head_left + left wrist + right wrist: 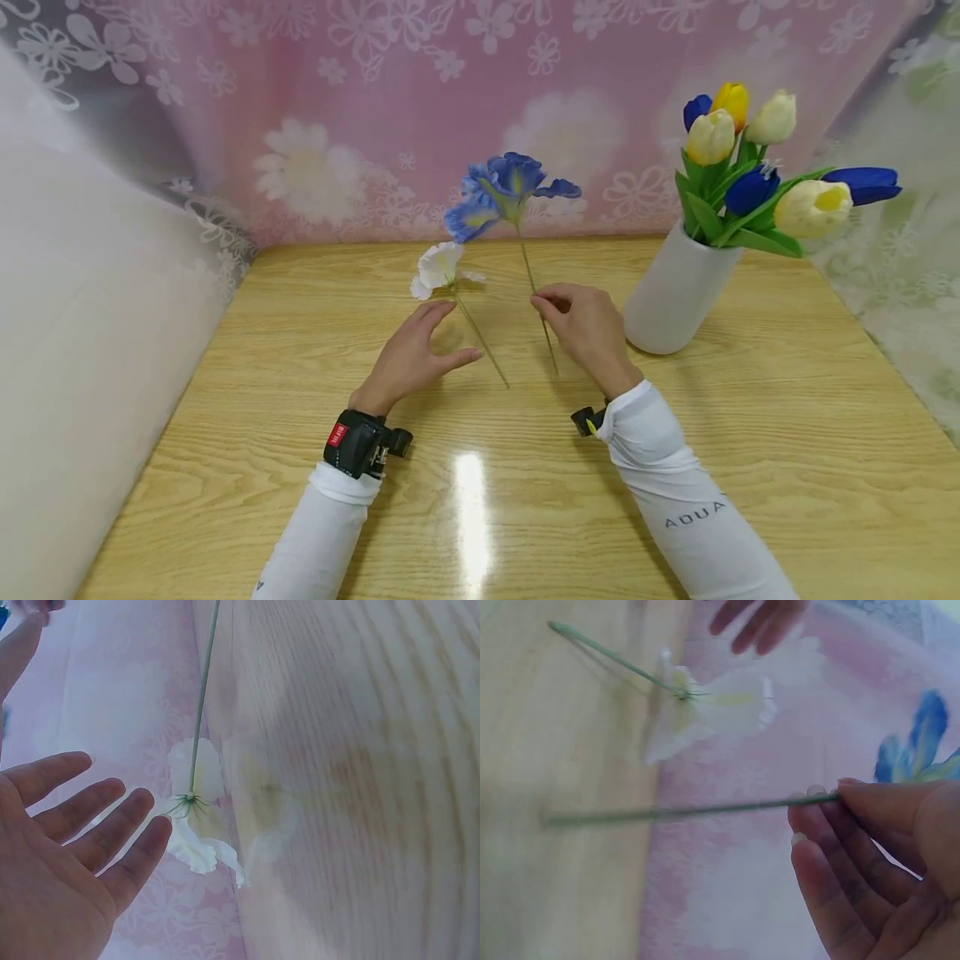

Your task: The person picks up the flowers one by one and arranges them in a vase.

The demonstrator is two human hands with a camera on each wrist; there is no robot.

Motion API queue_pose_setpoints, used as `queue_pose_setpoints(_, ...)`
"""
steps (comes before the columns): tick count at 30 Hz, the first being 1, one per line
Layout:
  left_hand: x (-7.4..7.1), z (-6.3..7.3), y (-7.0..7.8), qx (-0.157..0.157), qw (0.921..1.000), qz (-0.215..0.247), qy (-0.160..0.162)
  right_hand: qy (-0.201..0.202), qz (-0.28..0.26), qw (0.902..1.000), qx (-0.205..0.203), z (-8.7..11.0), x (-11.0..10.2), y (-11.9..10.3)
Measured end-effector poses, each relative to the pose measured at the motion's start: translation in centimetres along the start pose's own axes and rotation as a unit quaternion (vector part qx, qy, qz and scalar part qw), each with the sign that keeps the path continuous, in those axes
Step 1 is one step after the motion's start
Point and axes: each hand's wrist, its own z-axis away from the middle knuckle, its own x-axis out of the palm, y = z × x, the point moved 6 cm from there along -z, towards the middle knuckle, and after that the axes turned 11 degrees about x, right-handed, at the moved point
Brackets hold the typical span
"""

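Observation:
My right hand (588,329) pinches the thin green stem of a blue artificial iris (510,185) between thumb and fingertips. The bloom is up at the far side, and the stem's lower end points down toward the table. In the right wrist view the stem (727,808) runs out from the fingertips. A white artificial flower (438,268) lies on the table to the left, its stem slanting toward me. My left hand (412,354) is beside it, fingers extended and thumb spread. The left wrist view shows nothing in that palm, with the white flower (196,836) just beyond the fingers.
At the right a white vase (678,292) stands on the wooden table (262,433), holding several blue, yellow and cream tulips (813,208). A pink floral curtain (420,108) hangs behind the table's far edge. Pale cloth (90,292) borders the left side.

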Motion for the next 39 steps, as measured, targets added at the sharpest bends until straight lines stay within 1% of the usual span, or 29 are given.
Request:
queue_pose_setpoints(5, 0.1, -0.2, 0.3, 0.009, 0.9999, -0.002, 0.005, 0.071, 0.006, 0.996, -0.053, 0.8, -2.7, -1.5)
queue_pose_setpoints(9, 0.1, -0.5, 0.5, 0.015, 0.9998, -0.002, 0.009, 0.126, -0.003, 0.9872, -0.098, 1.3, -5.0, -2.6)
queue_pose_setpoints(12, 0.1, -0.6, 0.5, 0.014, 0.9999, 0.001, 0.009, 0.164, -0.01, 0.9776, -0.131, 1.5, -6.6, -3.2)
queue_pose_setpoints(16, 0.2, -0.8, 0.7, 0.018, 0.9998, 0.004, 0.005, 0.21, -0.016, 0.9598, -0.185, 1.6, -8.9, -3.9)
queue_pose_setpoints(19, 0.3, -1.0, 1.0, 0.024, 0.9997, 0.004, 0.003, 0.245, -0.013, 0.9466, -0.21, 1.9, -10.7, -4.2)
queue_pose_setpoints(22, 0.4, -1.2, 1.2, 0.029, 0.9996, 0.001, 0.004, 0.272, -0.017, 0.9388, -0.21, 2.1, -12.5, -4.2)
queue_pose_setpoints(28, 0.6, -1.4, 1.2, 0.031, 0.9995, -0.001, 0.003, 0.308, -0.05, 0.9308, -0.191, 2.4, -15.2, -3.7)
queue_pose_setpoints(33, 0.4, -1.4, 1.2, 0.027, 0.9996, -0.002, 0.007, 0.337, -0.059, 0.922, -0.182, 2.1, -16.4, -3.5)
queue_pose_setpoints(39, 0.5, -1.5, 1.4, 0.033, 0.9994, 0.006, 0.003, 0.35, -0.053, 0.9162, -0.187, 1.9, -17.1, -3.5)
